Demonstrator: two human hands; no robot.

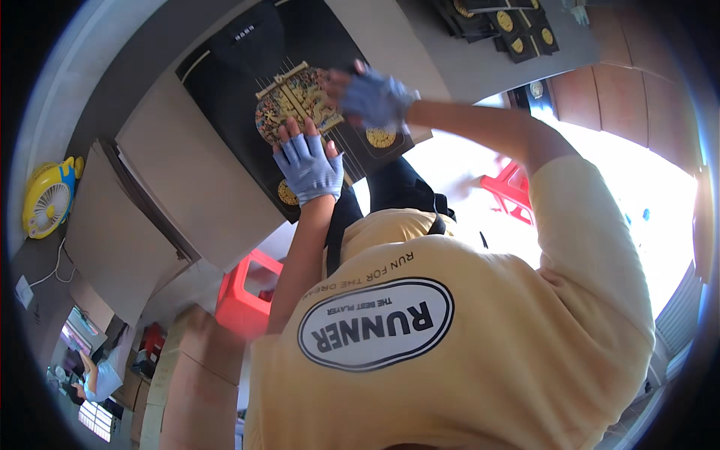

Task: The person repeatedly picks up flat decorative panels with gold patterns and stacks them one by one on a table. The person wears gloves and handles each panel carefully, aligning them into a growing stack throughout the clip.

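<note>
A large black printed sheet or panel lies on the table, with a colourful round picture and gold lines across its middle and gold round emblems near its near edge. My left hand, in a grey-blue fingerless glove, lies flat on it with the fingers spread at the picture's lower edge. My right hand, gloved alike, is over the picture's right side, fingers stretched out and blurred by motion. Whether it touches the panel I cannot tell. No object shows in either hand.
Black pieces with gold emblems are piled at the far right of the grey table. To the left stand a yellow fan and large grey boards. Red stools and cardboard boxes are nearby. Another person sits at lower left.
</note>
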